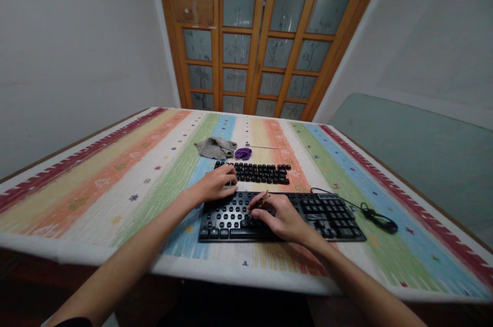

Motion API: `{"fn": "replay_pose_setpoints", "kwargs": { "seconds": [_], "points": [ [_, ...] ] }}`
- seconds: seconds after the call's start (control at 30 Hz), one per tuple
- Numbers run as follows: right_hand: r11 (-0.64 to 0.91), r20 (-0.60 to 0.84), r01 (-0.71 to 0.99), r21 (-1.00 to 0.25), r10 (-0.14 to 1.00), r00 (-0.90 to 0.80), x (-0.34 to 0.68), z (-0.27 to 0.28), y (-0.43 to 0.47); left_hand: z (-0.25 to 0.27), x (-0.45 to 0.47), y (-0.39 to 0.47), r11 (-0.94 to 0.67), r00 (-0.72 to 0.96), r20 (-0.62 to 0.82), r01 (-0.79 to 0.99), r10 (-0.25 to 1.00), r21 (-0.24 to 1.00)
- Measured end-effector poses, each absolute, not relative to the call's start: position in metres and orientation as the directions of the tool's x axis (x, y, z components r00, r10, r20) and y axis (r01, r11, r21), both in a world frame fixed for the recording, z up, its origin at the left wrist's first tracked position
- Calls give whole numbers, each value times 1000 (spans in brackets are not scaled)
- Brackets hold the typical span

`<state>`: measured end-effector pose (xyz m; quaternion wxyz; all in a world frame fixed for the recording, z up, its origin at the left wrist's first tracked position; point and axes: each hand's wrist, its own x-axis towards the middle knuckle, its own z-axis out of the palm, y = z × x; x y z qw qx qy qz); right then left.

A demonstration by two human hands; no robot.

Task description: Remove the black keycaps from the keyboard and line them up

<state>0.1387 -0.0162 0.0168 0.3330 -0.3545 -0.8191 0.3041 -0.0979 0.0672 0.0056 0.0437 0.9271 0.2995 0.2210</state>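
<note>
A black keyboard [239, 233] lies near the table's front edge, its left part mostly stripped of keycaps and its right side still capped. Behind it, loose black keycaps [265, 174] stand in rows. My left hand [215, 183] rests between the two, fingers loosely bent and apart, at the left end of the loose keycaps and the keyboard's back edge. Over the middle of the keyboard, my right hand [283, 216] is closed in a pinch, fingertips down at the keys. A thin brownish piece [265, 197] shows at its fingers; its kind is unclear.
A grey cloth [215, 148] and a purple bundle [243, 153] lie behind the keycaps, with a thin rod [264, 147] beside them. The keyboard's coiled cable [379, 219] sits on the right. A striped tablecloth [146, 204] covers the table; wooden glazed doors [265, 34] stand beyond.
</note>
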Motion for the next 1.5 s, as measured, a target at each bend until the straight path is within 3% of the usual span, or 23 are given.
{"fn": "replay_pose_setpoints", "kwargs": {
  "seconds": [0.23, 0.43, 0.7, 0.83, 0.93, 1.17, 1.5],
  "points": [
    [678, 363, 457, -576, 713, -600, 126, 13, -31, -2, -93, 61, -842, 765, 353, 476, 539, 254],
    [683, 230, 587, -434, 714, -661, 109, 30, -31, -6, -93, 64, -845, 765, 361, 465, 534, 265],
    [555, 165, 555, -620, 783, -600, 111, 32, 5, -7, -92, 63, -834, 754, 358, 473, 550, 284],
    [351, 55, 445, -824, 831, -554, 117, 14, 18, -7, -91, 63, -831, 753, 356, 473, 554, 294],
    [262, 20, 336, -905, 814, -581, 122, 11, 22, -1, -91, 60, -818, 741, 361, 452, 567, 356],
    [323, 139, 279, -904, 841, -523, 139, 33, 21, 21, -91, 50, -779, 734, 384, 311, 561, 544],
    [496, 291, 324, -806, 808, -512, 144, 43, 14, 22, -81, 45, -734, 757, 334, 270, 561, 623]
  ]
}}
